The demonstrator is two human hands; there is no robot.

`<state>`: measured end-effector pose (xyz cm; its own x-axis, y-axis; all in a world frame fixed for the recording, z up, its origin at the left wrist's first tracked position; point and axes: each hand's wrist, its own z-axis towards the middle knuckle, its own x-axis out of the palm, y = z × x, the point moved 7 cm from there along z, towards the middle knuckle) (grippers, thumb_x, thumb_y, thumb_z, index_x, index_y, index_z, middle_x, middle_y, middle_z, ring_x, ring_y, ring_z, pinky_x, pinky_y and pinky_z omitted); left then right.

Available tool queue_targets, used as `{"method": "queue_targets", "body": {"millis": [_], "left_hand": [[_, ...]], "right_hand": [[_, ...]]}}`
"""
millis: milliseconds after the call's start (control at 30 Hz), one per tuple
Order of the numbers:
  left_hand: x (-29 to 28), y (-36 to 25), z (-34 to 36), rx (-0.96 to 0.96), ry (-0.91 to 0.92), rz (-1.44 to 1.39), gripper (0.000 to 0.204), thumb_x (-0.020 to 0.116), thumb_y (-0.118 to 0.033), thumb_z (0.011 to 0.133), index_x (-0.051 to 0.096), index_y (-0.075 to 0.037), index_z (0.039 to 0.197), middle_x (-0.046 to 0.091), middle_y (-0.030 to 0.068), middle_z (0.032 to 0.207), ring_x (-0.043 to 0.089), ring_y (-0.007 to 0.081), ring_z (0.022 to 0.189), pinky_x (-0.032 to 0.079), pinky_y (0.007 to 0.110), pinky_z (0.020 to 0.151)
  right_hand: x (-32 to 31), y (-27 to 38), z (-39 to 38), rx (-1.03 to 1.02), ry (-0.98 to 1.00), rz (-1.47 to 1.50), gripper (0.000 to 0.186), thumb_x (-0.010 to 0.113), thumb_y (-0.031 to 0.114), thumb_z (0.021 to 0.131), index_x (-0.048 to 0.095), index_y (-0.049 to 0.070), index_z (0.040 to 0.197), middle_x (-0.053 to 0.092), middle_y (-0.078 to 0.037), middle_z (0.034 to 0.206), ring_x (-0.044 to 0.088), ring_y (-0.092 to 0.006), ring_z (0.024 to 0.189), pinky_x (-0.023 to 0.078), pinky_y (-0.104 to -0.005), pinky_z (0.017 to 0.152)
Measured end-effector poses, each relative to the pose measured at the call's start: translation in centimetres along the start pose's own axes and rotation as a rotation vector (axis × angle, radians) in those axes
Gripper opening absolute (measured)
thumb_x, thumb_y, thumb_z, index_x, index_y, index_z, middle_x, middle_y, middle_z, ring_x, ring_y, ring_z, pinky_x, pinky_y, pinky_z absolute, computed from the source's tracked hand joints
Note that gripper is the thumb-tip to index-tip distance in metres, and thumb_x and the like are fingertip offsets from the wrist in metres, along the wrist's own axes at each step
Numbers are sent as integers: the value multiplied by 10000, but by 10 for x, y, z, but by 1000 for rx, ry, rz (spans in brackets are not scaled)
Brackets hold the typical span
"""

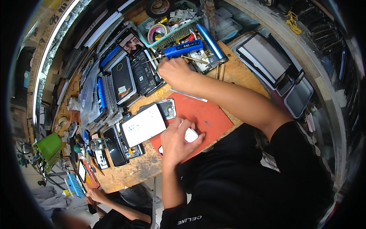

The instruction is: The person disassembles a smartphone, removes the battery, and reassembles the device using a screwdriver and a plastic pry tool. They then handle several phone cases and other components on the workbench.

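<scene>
Holding a white phone [190, 134] down on the red mat [207, 114] with our left hand [176, 142], fingers curled over it. Our right hand [173, 70] is closed around a thin tool [153, 58], up by the blue screwdriver [183, 48] on the table [145, 166].

The work mat [207, 114] was orange-red on a tan wooden bench [141, 166]. The small device [190, 134] under the left hand [176, 143] was white. The box [143, 124] beside it was white with pale blue specks. The tool [184, 49] at the right hand [174, 71] was blue. The basket [146, 36] was teal, the bin [48, 146] bright green. The sleeve [293, 152] was black.
</scene>
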<state>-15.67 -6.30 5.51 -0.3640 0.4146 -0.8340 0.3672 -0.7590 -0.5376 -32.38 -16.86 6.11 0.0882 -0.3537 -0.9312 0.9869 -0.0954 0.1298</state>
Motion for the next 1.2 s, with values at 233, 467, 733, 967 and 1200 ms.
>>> {"method": "queue_targets", "body": {"millis": [233, 467, 733, 967, 1200], "left_hand": [[-1, 0, 0, 17, -24, -17, 377, 913, -298, 696, 664, -101, 898, 661, 71, 898, 694, 306, 838, 543, 416, 722], [-4, -2, 4, -4, -18, -59, 454, 923, -294, 681, 637, -87, 968, 696, 80, 927, 710, 318, 853, 546, 418, 737], [4, 5, 7, -101, 39, -53, 421, 896, -240, 677, 602, -94, 942, 694, 86, 870, 704, 320, 822, 535, 414, 714], [5, 4, 10, -142, 65, -24, 425, 894, -214, 651, 586, -89, 916, 660, 83, 835, 678, 321, 766, 527, 403, 688], [6, 5, 9, -157, 64, -17, 434, 898, -203, 639, 582, -89, 914, 652, 81, 821, 672, 321, 748, 525, 402, 673]], "right_hand": [[-7, -28, 18, 172, 133, 235, 215, 660, 44, 851, 743, -57, 1021, 711, -308, 1112, 735, -447, 1029, 603, -526, 856], [-94, -48, -51, 139, -143, 1078, 245, 608, 32, 1017, 592, -3, 1259, 603, -33, 875, 643, -99, 751, 522, -270, 647], [-54, -37, -162, 305, 106, 1202, 263, 723, -15, 970, 512, 41, 1116, 600, -28, 976, 689, -90, 798, 578, -238, 633], [-22, -27, -180, 523, -43, 1709, 242, 704, 0, 998, 516, -10, 1150, 615, -58, 967, 695, -92, 780, 607, -245, 664], [-16, -27, -183, 516, -62, 1715, 270, 690, -8, 1001, 519, -27, 1209, 640, -58, 975, 707, -101, 821, 615, -244, 692]]}}
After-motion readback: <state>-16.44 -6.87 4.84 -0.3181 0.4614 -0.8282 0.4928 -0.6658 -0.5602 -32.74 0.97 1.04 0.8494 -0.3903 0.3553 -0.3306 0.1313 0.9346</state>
